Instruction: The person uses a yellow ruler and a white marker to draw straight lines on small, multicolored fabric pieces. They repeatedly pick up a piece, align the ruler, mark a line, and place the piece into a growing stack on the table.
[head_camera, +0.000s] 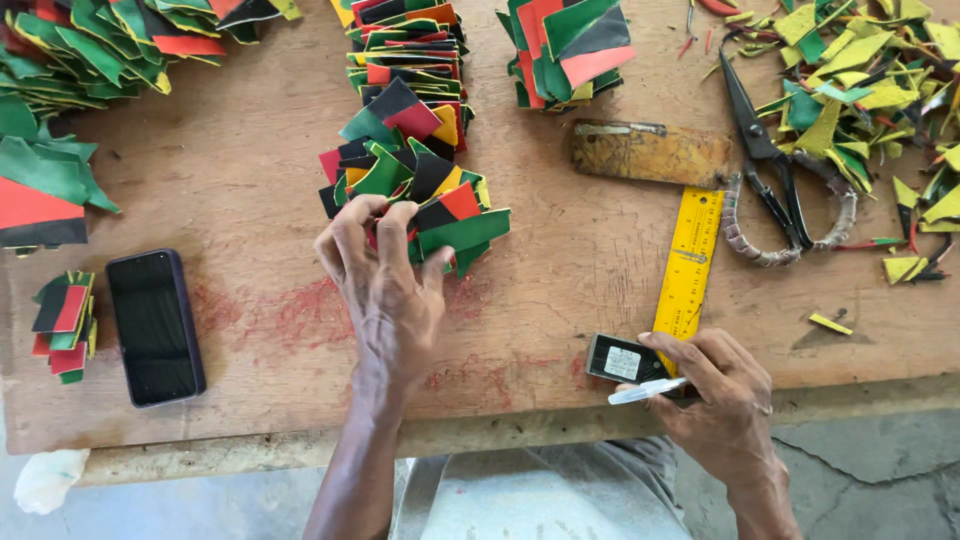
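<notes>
Left hand (385, 275) pinches a fanned stack (425, 195) of red, green, black and yellow cut pieces; right hand (715, 395) grips a white marker (645, 391) beside the ruler (688, 265).

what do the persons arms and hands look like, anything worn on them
Both arms are bare from the forearm down: no sleeves, gloves or watch show. The left hand is lean and sinewy, with raised veins and tendons along its back and forearm. The right hand looks the same, bony with marked knuckles. No ring or band is clear on either hand. No marks or tattoos show.
</notes>
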